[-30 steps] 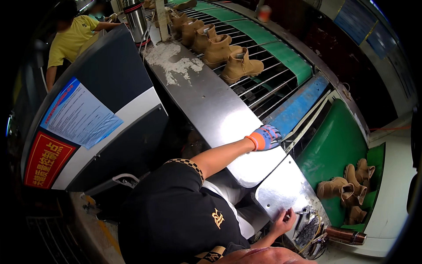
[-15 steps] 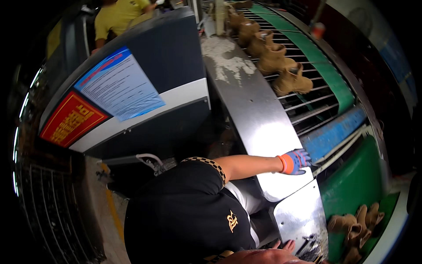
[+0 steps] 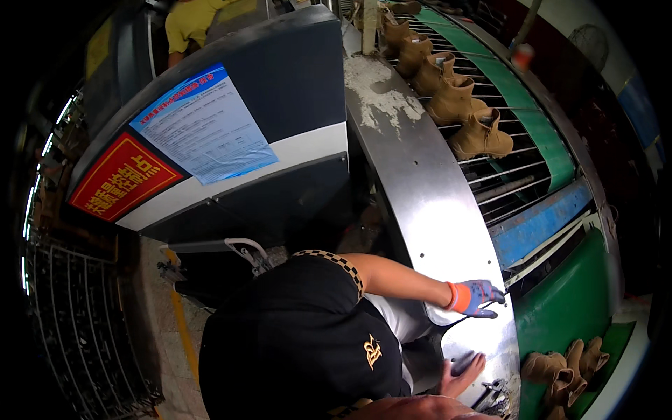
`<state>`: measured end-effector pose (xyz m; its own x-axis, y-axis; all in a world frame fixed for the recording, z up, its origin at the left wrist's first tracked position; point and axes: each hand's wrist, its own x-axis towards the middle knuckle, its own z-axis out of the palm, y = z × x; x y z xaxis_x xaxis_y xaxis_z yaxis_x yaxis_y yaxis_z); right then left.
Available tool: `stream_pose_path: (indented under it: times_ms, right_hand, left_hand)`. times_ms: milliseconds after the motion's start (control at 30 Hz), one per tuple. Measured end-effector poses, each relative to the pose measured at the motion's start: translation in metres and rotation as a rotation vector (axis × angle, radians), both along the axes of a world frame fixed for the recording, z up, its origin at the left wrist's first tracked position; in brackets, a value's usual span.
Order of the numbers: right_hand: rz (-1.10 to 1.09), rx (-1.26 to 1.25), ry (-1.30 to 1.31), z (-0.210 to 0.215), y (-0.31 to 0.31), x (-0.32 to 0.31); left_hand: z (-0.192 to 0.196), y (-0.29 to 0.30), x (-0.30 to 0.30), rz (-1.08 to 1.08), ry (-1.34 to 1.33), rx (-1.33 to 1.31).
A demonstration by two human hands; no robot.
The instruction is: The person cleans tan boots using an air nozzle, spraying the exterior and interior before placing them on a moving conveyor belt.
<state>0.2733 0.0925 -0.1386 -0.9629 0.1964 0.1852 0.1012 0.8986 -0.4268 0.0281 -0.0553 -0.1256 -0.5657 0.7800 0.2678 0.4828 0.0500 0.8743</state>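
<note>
Currently both hands are at the lower end of the metal table (image 3: 437, 183), which runs between the seated person's legs and the slatted rack (image 3: 500, 203).

Left hand (image 3: 477, 299), in an orange-cuffed grey-blue glove: near the table's far edge, by the seam between the plates. Fingers extended and slightly parted, gripping nothing visible; cannot tell if every fingertip touches metal.

Right hand (image 3: 462, 378), bare: on the end plate, just beside dark tool-like clutter (image 3: 493, 397) at the table's end corner. Fingers straight and loose, closed on nothing visible.

Progress — neither hand has a boot. A row of tan boots (image 3: 481, 134) stands upright on the rack, beyond the far edge; further boots (image 3: 558, 374) lie jumbled at the lower end of the green chute (image 3: 560, 301). How much is done or left cannot be read from this.

Edges and room: a blue bar (image 3: 542, 212) separates rack from chute, past the far edge. The main room for moving runs along the long plate, from the glove up to the pale crusted patch (image 3: 392, 94) — the near edge is limited by the person's body.
</note>
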Motion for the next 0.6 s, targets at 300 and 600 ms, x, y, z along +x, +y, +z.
stream_pose_path:
  times_ms: [300, 600]
  right_hand:
    - [0.243, -2.244, 0.611, 0.051, -0.064, -0.076]
    - [-0.522, -0.546, 0.544, 0.052, -0.016, 0.023]
  left_hand:
    - [0.018, 0.043, 0.02, -0.37, 0.558, 0.429]
    - [-0.024, -0.047, -0.28, 0.774, 0.717, -0.089]
